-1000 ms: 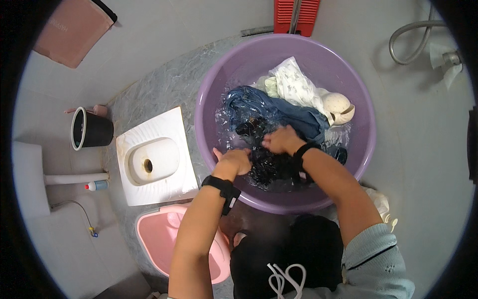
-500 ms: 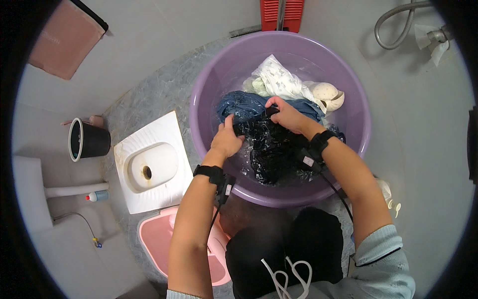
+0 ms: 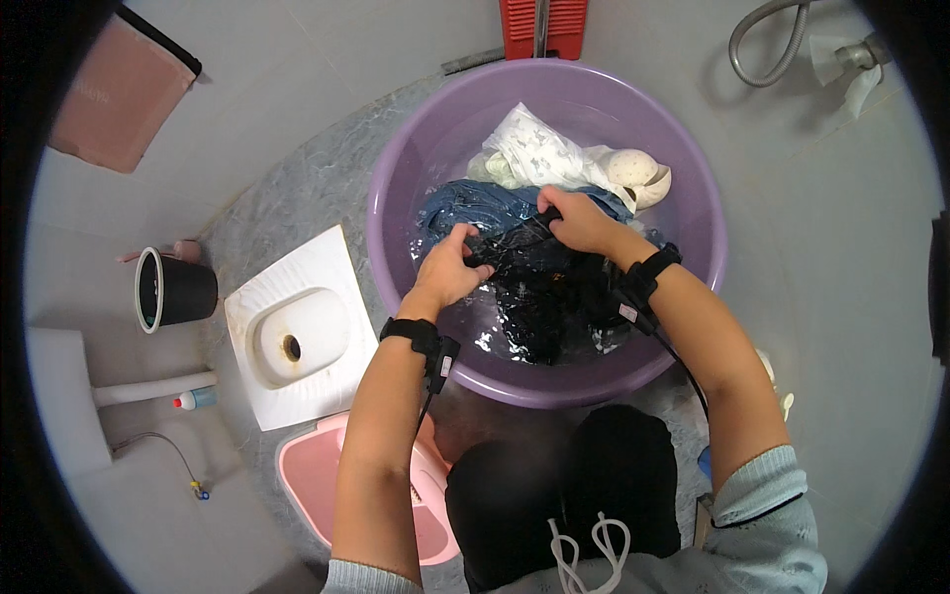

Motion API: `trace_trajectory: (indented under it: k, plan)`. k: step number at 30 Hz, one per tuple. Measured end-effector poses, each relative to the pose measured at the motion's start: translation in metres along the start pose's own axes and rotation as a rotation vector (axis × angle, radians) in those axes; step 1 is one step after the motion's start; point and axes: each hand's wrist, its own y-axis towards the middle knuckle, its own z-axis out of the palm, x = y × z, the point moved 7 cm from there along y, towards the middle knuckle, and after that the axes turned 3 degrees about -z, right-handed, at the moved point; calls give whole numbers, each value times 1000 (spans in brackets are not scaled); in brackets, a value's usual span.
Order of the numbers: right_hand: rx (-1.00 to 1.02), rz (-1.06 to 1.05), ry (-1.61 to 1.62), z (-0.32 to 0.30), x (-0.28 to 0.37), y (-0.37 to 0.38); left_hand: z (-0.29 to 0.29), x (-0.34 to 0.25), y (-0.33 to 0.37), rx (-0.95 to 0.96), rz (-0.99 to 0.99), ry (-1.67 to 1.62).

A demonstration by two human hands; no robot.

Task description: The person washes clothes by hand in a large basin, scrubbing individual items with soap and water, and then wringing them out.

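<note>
In the head view, both bare forearms are extended from the lower edge over a large round purple plastic basin [image 3: 544, 394], with water seen inside. The left forearm [image 3: 378, 445] is held nearly upright, its wrist circled by a black band [image 3: 411, 335]; the right forearm [image 3: 717, 346] is slanted up and to the left, its wrist banded likewise.

The left hand [image 3: 447, 272] is held partly open, thumb parted from the fingers, at the upper left edge of a wet black cloth garment [image 3: 539, 322]; whether the fabric is gripped there cannot be told. The right hand [image 3: 582, 223] is curled, and the garment's upper edge is pinched between thumb and fingers.

The black garment is spread in the basin's lower middle, partly in the water. Beyond it are seen a bunched blue fabric garment [image 3: 470, 206], a white patterned cloth [image 3: 534, 148] and a cream, speckled, rounded piece [image 3: 633, 170].
</note>
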Motion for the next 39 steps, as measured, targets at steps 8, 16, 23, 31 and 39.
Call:
trace_trajectory:
  k: [8, 16, 23, 31, 39]
  plan:
    - [357, 180, 36, 80, -6, 3, -55, 22, -42, -185, -36, 368]
    - [100, -98, -793, 80, 72, 16, -109, 96, -139, -131, -222, 390]
    - [241, -193, -416, 161, 172, -9, -59, 185, -253, 294, -497, 559]
    - [199, 282, -336, 123, 146, -39, -65, 183, -240, 190, -237, 504]
    - [99, 828, -287, -13, 121, -104, -280, 214, -299, -256, -548, 331]
